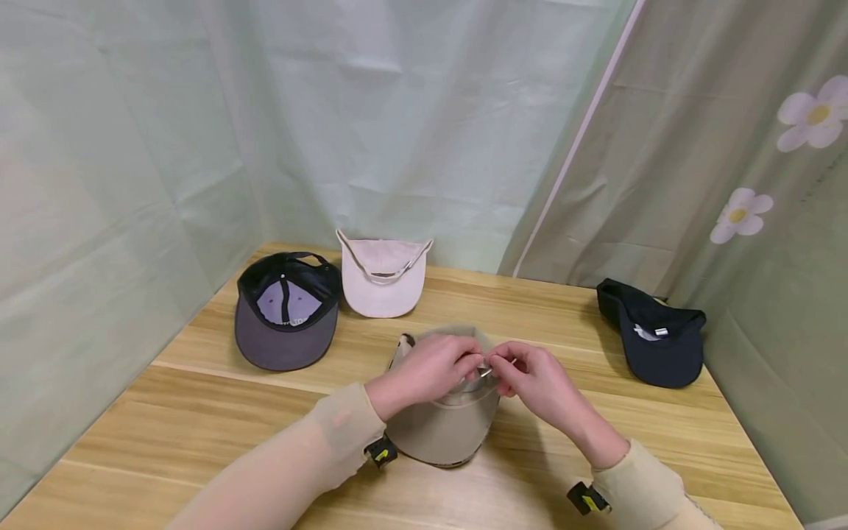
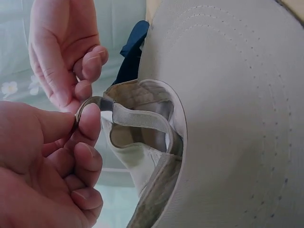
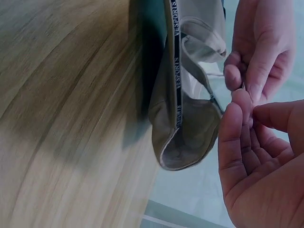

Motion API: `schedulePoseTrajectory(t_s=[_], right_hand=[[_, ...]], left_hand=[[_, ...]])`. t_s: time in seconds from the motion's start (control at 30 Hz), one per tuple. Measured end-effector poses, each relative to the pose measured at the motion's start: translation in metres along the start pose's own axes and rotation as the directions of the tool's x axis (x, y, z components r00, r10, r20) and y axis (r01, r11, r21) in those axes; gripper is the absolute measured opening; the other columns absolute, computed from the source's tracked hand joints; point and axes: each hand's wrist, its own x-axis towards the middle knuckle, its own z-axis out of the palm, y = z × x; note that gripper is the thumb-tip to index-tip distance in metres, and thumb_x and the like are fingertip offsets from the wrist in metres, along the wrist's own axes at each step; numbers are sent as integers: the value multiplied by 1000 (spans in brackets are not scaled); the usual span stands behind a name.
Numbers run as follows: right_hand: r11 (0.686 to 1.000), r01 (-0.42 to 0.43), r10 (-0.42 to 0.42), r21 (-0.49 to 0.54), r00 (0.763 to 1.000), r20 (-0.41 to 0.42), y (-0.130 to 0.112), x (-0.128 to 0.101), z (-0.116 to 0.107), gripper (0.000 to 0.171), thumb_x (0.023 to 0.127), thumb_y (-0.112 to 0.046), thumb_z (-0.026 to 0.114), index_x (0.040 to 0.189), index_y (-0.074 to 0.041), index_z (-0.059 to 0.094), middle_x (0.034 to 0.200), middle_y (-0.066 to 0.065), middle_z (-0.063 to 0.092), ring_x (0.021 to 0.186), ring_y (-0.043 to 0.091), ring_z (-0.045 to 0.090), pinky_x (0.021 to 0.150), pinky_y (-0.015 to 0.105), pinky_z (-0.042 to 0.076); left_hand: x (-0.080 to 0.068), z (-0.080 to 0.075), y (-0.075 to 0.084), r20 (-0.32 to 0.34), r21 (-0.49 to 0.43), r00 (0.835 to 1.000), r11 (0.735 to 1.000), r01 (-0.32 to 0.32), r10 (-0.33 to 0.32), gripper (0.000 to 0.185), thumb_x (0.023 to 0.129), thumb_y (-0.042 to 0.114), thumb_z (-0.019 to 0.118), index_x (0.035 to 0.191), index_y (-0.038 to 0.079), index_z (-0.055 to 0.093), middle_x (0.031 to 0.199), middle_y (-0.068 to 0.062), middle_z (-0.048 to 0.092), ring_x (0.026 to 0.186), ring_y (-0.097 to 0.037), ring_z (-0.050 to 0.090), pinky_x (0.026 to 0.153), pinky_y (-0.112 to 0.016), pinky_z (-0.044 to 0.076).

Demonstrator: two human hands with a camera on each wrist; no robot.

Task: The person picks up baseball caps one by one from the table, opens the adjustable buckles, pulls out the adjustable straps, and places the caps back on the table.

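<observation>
A beige baseball cap (image 1: 440, 434) is at the middle of the table, its brim toward me. My left hand (image 1: 430, 368) reaches over the cap and pinches its back strap (image 2: 142, 119) between thumb and index finger, close to a small metal buckle (image 2: 106, 105). From the other side, my right hand (image 1: 539, 379) pinches the strap's end, thumb against fingertips. Both hands' fingertips meet there, hiding the very end of the strap. In the right wrist view, black tape (image 3: 178, 71) with white lettering runs along the cap's edge.
A dark grey cap (image 1: 285, 350) lies at the left with its inside up, and a pale pink cap (image 1: 384, 298) stands beside it at the back. A navy cap (image 1: 662, 361) rests near the right edge. Curtains (image 1: 397, 132) surround the wooden table (image 1: 199, 412).
</observation>
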Motion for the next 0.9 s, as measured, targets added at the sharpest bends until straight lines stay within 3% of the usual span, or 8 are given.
schedulePoseTrajectory(t_s=[0.2, 0.4, 0.47, 0.53, 0.7, 0.9], right_hand=[[986, 6, -23, -169, 995, -97, 8, 2, -9, 10, 108, -19, 72, 113, -12, 79, 85, 1, 72, 72, 16, 67, 64, 34, 52], [907, 50, -123, -419, 981, -149, 17, 4, -15, 23, 105, -24, 78, 123, -10, 79, 112, 3, 74, 77, 10, 67, 68, 38, 53], [895, 48, -119, -443, 984, -135, 18, 5, -16, 27, 105, -29, 78, 125, -11, 79, 120, 6, 73, 77, 9, 67, 68, 38, 53], [904, 32, -89, -426, 990, -113, 19, 6, -16, 30, 106, -34, 78, 126, -13, 80, 123, 6, 73, 75, 9, 68, 68, 38, 53], [927, 21, -51, -373, 996, -71, 20, 7, -15, 29, 100, -36, 85, 120, -16, 82, 116, 2, 74, 69, 10, 67, 65, 37, 52], [881, 98, -158, -462, 983, -94, 21, 9, -11, 17, 95, -27, 90, 108, -19, 84, 98, -6, 73, 68, 7, 60, 64, 36, 51]], left_hand=[[1, -1, -1, -21, 15, 1000, 1000, -4, 4, 22, 113, 19, 65, 92, 21, 71, 73, 16, 61, 68, -6, 56, 68, -31, 47], [0, -3, 0, -32, 33, 999, 999, 5, -4, 20, 113, 19, 65, 94, 18, 71, 73, 13, 59, 69, -9, 55, 66, -31, 46], [0, -4, 1, -39, 42, 999, 999, 2, 0, 18, 112, 18, 66, 94, 18, 71, 74, 11, 58, 70, -10, 55, 67, -31, 45], [1, -4, 1, -43, 50, 999, 999, -1, 4, 17, 111, 17, 66, 96, 18, 71, 75, 10, 57, 72, -12, 55, 68, -31, 45], [1, -6, 0, -44, 47, 999, 999, 11, -9, 14, 112, 17, 65, 99, 17, 73, 78, 8, 57, 74, -13, 55, 67, -31, 45], [0, -6, -1, -44, 56, 999, 998, 26, -23, 15, 113, 20, 64, 101, 18, 72, 82, 8, 59, 76, -12, 56, 68, -31, 46]])
